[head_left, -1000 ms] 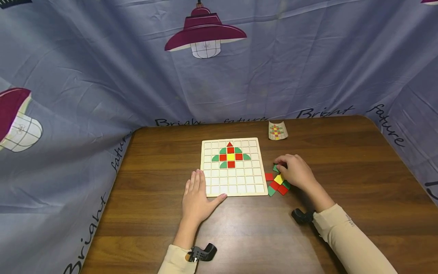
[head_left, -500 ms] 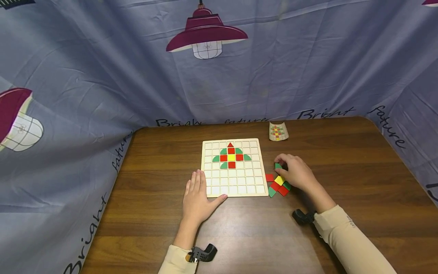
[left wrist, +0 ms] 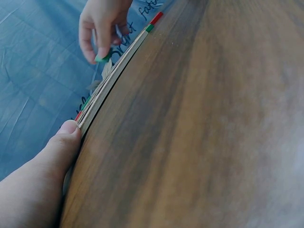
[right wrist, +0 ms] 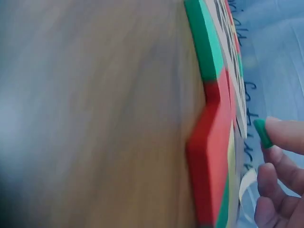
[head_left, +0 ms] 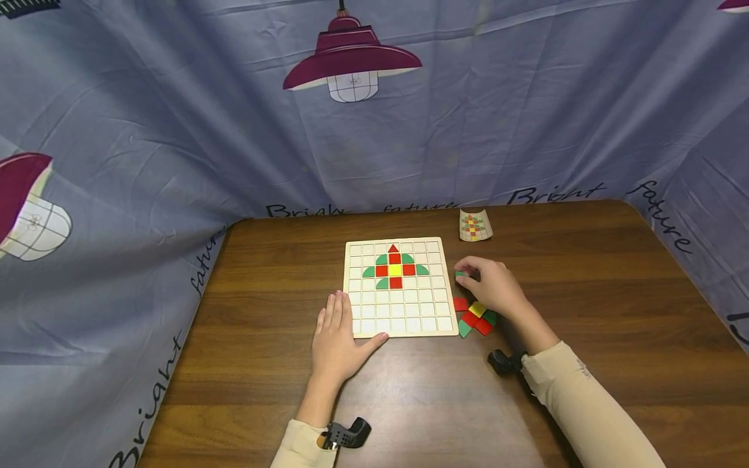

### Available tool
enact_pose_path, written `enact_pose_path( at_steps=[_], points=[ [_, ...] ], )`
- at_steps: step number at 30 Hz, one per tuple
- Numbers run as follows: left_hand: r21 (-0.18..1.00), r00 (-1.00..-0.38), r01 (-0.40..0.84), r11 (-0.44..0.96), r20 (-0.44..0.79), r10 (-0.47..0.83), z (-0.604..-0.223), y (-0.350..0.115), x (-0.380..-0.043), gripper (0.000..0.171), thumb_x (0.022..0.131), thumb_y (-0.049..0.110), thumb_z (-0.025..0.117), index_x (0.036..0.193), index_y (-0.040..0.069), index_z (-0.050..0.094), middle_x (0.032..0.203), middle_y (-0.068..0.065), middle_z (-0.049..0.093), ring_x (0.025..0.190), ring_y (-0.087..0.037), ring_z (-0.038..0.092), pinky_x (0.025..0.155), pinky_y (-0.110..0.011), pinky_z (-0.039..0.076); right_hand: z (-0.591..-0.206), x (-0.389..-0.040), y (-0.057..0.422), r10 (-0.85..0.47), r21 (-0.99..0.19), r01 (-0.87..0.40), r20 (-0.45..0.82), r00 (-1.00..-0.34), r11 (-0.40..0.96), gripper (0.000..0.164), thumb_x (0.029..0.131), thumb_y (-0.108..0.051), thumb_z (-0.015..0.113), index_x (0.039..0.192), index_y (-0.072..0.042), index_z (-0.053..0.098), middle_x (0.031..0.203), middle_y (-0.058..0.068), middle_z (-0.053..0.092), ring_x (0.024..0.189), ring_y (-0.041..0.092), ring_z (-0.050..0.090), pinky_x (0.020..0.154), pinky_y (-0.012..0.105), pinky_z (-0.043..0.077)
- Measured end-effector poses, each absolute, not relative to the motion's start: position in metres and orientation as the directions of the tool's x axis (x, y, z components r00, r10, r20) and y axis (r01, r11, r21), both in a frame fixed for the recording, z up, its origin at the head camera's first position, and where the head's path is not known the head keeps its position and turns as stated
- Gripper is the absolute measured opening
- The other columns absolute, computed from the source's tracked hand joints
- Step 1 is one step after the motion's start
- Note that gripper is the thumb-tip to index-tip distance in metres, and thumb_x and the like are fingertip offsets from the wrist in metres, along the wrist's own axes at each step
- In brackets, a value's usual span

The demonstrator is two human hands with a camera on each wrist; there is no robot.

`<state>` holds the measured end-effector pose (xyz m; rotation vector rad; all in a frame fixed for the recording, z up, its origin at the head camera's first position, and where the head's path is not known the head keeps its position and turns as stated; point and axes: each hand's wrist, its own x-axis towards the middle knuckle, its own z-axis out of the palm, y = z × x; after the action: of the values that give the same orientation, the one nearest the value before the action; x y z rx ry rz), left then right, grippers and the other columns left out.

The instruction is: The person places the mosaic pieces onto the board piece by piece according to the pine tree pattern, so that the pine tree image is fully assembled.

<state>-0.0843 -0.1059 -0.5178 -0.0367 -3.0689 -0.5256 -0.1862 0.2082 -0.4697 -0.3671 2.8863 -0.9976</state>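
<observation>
A wooden grid board [head_left: 404, 312] lies on the table, with red, yellow and green tiles forming a tree-like pattern in its upper half. My left hand [head_left: 336, 341] rests at its near left corner, straight fingers along the left edge and thumb [left wrist: 66, 135] at the near edge. Between thumb and fingertips, my right hand [head_left: 494, 286] pinches a small green tile [right wrist: 262, 133], raised just off the board's right edge. Part of that tile is hidden by the fingers. Below this hand are loose tiles: red [head_left: 484, 326], yellow [head_left: 477, 309] and green [head_left: 465, 328].
A small curled pattern card [head_left: 475, 225] with a similar coloured design stands at the back of the brown wooden table [head_left: 281, 273]. Behind the table hangs a blue-grey curtain [head_left: 491, 117] printed with lamps and lettering.
My right hand has picked the green tile from beside the loose pile and moved left with it toward the board. The left hand has stayed in place.
</observation>
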Motion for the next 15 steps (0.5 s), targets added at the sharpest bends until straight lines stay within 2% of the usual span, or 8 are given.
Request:
enact_pose_path(
  at_steps=[5, 9, 15],
  points=[
    [0.328, -1.0, 0.024, 0.944, 0.027, 0.016, -0.518, -0.106, -0.084, 0.12, 0.078, 0.087, 0.045, 0.158, 0.003, 0.015, 0.167, -0.012, 0.015, 0.156, -0.024, 0.01, 0.127, -0.042, 0.013, -0.467, -0.19, 0.183, -0.246, -0.677, -0.19, 0.014, -0.969, 0.711, 0.018, 0.094, -0.017, 0.069, 0.111, -0.011, 0.07, 0.092, 0.005, 0.065, 0.079, 0.02, 0.06, 0.066, 0.031, 0.047],
    [0.334, -1.0, 0.022, 0.942, 0.027, 0.014, -0.518, -0.106, -0.084, 0.12, 0.078, 0.087, 0.046, 0.158, 0.003, 0.015, 0.167, -0.012, 0.015, 0.156, -0.024, 0.01, 0.127, -0.043, 0.013, -0.465, -0.193, 0.162, -0.243, -0.722, -0.174, 0.008, -0.97, 0.67, 0.019, 0.094, -0.018, 0.069, 0.111, -0.012, 0.07, 0.09, 0.003, 0.064, 0.071, 0.019, 0.055, 0.059, 0.029, 0.044],
    [0.325, -1.0, 0.019, 0.946, 0.024, 0.012, -0.518, -0.106, -0.084, 0.12, 0.078, 0.088, 0.044, 0.158, 0.003, 0.016, 0.167, -0.012, 0.015, 0.156, -0.024, 0.011, 0.127, -0.043, 0.014, -0.466, -0.195, 0.137, -0.25, -0.744, -0.157, -0.015, -0.968, 0.65, 0.018, 0.095, -0.02, 0.068, 0.111, -0.013, 0.071, 0.093, 0.002, 0.064, 0.07, 0.018, 0.055, 0.058, 0.029, 0.044]
  ],
)
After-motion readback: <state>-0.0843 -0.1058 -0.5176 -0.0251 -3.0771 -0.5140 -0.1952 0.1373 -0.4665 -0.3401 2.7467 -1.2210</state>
